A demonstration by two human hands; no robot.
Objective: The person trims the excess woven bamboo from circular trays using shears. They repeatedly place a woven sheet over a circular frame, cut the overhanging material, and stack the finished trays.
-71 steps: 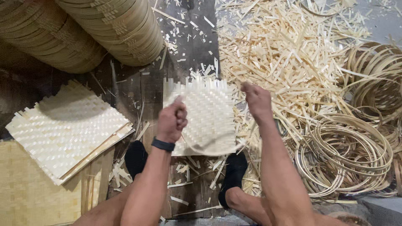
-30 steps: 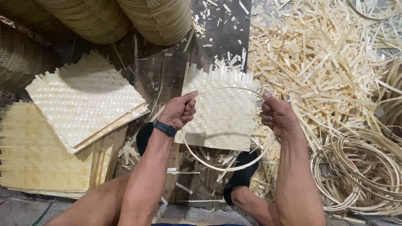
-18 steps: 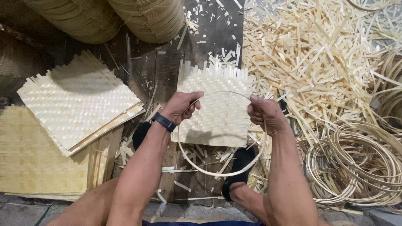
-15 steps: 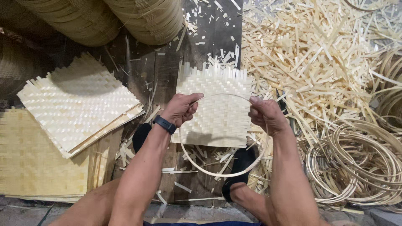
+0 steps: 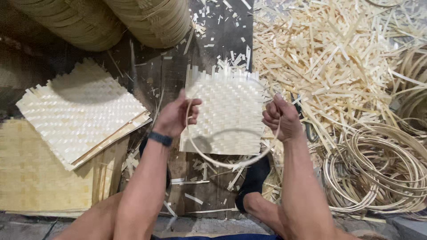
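Left hand [image 5: 175, 116] and right hand [image 5: 281, 119] each grip opposite sides of thin bamboo hoop [image 5: 224, 165]; likely light, springy, best held there at the rim.

Hoop [image 5: 231, 162] over woven mat [image 5: 227, 111]; rings [image 5: 378, 173] right.

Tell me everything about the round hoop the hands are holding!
The hoop is a thin ring bent from a pale, wood-like strip, light tan and smooth. It is open in the middle, so the woven mat shows through it. The left hand grips its left side and the right hand grips its right side, holding it over the mat. Its lower curve casts a dark round shadow on the mat.
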